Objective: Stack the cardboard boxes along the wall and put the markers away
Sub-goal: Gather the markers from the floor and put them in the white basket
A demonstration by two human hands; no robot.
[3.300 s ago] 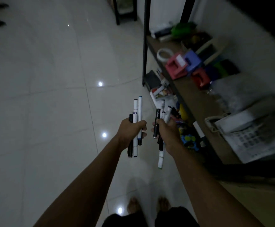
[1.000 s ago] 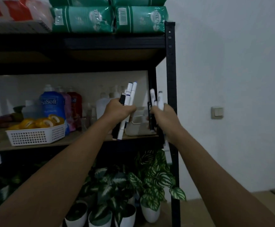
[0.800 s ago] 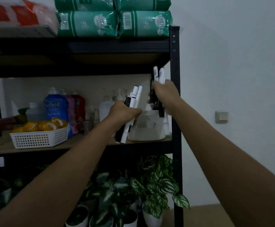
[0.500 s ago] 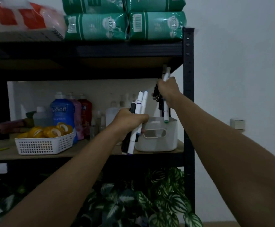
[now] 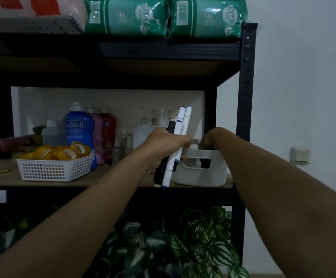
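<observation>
Both bare arms reach forward and up from the bottom corners, forearms converging toward the middle. The left hand (image 5: pixel 164 144) is fisted, knuckles up and back of the hand facing the camera, fingers wrapped round a bundle of markers (image 5: pixel 176 141) that stand nearly upright, tips poking above the fist and tails hanging below it. The right hand (image 5: pixel 213 138) is bent sharply down at the wrist, fingers dipping behind the rim of the white bin (image 5: pixel 213 177) and hidden there, so its grip cannot be made out. The two hands sit close, side by side.
</observation>
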